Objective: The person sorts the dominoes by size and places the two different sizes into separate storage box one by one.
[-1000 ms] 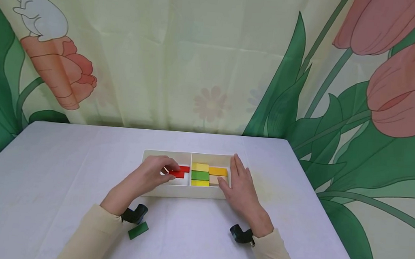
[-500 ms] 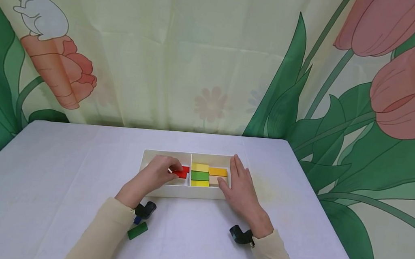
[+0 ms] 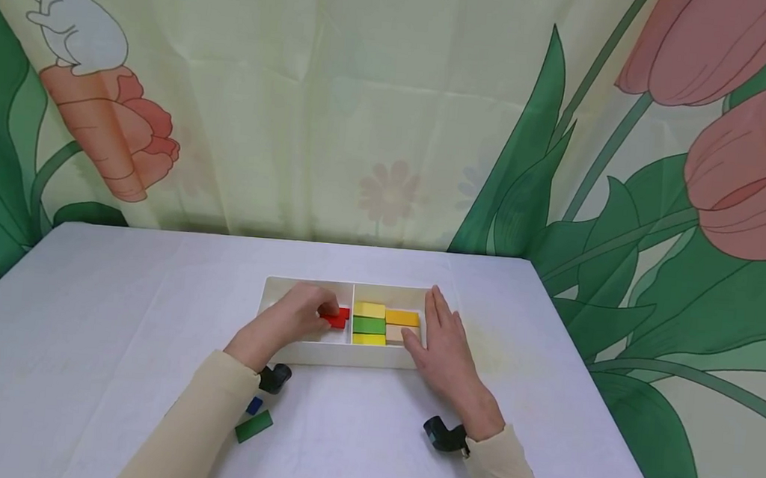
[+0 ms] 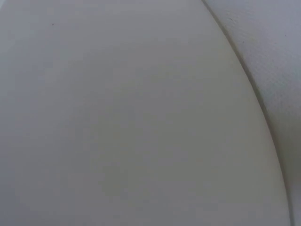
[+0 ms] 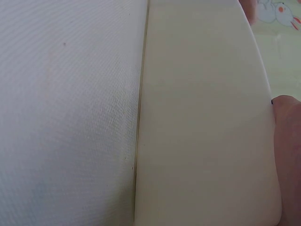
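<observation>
A white two-compartment box lies across the table. In its left compartment, my left hand pinches red blocks between thumb and fingertips, close to the divider; the hand hides part of them. My right hand rests on the box's right end with fingers straight and thumb over the rim. Beside that thumb, the right compartment holds a pale yellow block, a green block, a bright yellow block, an orange block and a beige block. The right wrist view shows the thumb along the box wall.
On the white tablecloth, a small blue block and a dark green block lie in front of the box, next to the left sleeve. A printed curtain hangs behind the table.
My left hand has slid right, and the front red block has moved with it toward the divider. The blue block has come into sight from behind the left wrist. My right hand stays put.
</observation>
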The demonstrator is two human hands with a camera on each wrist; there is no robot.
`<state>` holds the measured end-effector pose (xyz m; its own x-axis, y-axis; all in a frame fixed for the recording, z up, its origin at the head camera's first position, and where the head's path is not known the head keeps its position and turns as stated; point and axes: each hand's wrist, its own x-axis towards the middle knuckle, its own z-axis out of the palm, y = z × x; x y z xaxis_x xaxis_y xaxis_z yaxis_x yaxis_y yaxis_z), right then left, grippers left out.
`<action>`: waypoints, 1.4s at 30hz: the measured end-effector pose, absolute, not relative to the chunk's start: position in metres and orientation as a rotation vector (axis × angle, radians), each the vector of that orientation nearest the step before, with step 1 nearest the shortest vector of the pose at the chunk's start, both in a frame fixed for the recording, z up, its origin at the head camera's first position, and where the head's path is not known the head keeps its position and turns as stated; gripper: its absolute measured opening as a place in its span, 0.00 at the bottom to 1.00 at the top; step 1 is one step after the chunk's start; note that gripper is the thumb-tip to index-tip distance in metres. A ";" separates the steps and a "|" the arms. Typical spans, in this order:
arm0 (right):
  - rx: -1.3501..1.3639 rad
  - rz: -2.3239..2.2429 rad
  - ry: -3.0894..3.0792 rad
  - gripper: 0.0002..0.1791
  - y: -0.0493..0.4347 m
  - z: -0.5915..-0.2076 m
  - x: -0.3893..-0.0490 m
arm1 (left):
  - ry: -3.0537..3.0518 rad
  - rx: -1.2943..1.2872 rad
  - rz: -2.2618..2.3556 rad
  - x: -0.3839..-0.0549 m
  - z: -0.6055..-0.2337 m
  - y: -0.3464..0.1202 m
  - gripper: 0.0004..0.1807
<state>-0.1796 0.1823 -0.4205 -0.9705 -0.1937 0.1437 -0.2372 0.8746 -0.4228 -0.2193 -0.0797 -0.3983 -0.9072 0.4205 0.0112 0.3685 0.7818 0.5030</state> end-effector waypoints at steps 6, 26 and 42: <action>0.341 0.680 -2.945 0.44 0.183 -0.419 -0.180 | 2.867 0.622 0.733 -0.223 -0.400 -0.078 0.08; 0.339 0.694 -2.956 0.45 0.182 -0.421 -0.181 | 2.925 0.700 0.607 -0.229 -0.405 -0.069 0.12; 0.330 0.703 -2.968 0.45 0.182 -0.419 -0.180 | 2.901 0.645 0.666 -0.228 -0.403 -0.067 0.09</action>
